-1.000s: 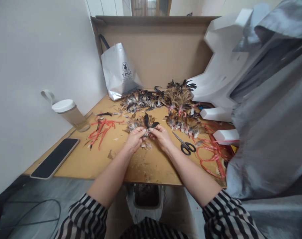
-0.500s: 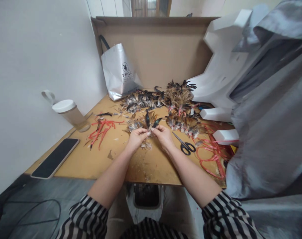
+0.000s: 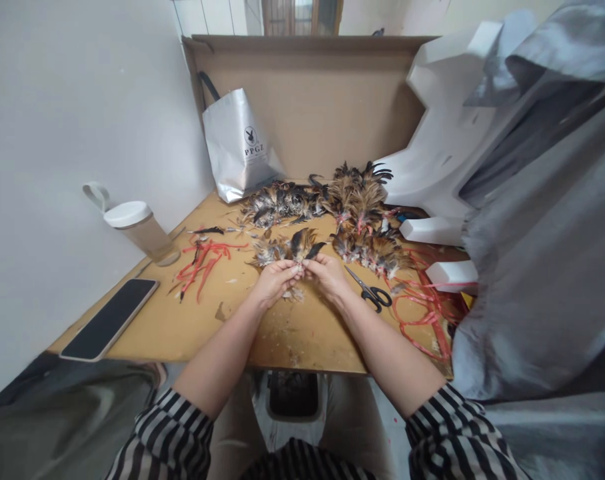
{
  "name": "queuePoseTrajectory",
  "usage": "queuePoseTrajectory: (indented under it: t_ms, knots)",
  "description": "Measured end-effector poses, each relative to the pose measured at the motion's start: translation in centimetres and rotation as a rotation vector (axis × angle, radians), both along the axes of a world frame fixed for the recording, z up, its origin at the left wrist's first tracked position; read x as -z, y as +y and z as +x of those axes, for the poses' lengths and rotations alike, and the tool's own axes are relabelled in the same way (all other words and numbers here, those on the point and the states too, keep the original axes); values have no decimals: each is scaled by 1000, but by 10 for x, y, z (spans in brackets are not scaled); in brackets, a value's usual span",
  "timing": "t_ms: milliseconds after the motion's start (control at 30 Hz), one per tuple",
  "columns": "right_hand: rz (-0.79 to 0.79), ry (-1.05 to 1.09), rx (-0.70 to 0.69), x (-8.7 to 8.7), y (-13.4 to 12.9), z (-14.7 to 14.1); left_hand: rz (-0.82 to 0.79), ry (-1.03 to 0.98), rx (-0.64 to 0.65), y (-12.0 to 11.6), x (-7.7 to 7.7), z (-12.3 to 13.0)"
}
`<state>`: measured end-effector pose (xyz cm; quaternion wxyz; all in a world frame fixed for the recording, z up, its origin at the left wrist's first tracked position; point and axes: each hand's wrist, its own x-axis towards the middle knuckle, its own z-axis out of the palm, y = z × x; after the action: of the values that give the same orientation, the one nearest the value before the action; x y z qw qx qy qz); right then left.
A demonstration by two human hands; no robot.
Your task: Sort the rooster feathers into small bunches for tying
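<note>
Feather bunch [image 3: 302, 245], one: brown and black, was held upright by its base between both hands, over the middle of the table.

Table [image 3: 302, 340]: yellowish-brown, specked along its near part.

Cardboard [image 3: 332, 107]: stood upright across the back.

Cloth [image 3: 557, 267]: grey, hung along the right side.

Foam [image 3: 442, 140]: white, stood at right rear beside the cloth.

Bag [image 3: 237, 147]: silver, lettered PPGZ, stood tilted at left rear.

Feather bundles [image 3: 370, 252]: brown, lay right of the bunch in two groups, red showing at some bases.

Feather pile [image 3: 282, 202]: black and white, lay behind the bunch.

Red tangle [image 3: 427, 310]: lay at the right edge.

Phone [image 3: 111, 319]: lay at near left, dark screen up.

Red strips [image 3: 202, 263]: lay loose, left of the hands.

Cup [image 3: 145, 230]: white-lidded, stood at far left.

Left hand [image 3: 276, 280]: fingers curled nearly closed, thumb and forefinger pinched the base.

Right hand [image 3: 330, 275]: pinched likewise beside it, one dark feather sloping above its fingertips.

Scissors [image 3: 366, 289]: black-handled, lay just beside the right hand
</note>
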<state>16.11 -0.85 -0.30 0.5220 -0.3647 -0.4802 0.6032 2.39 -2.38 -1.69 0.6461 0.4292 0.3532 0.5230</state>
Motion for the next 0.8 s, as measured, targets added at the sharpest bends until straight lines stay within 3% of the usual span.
queuePoseTrajectory:
  t_ms: [100, 200, 333, 633, 800]
  knots:
    - [45, -69, 72, -1, 0, 2, 35, 88, -60, 0, 0, 0]
    - [125, -160, 59, 0, 0, 3, 108, 165, -166, 1, 0, 0]
    - [188, -267, 59, 5, 1, 2, 143, 157, -207, 3, -2, -2]
    - [51, -132, 64, 0, -8, -9, 93, 71, -226, 7, 3, -4]
    - [95, -154, 53, 0, -8, -7, 56, 62, -228, 8, 3, -4]
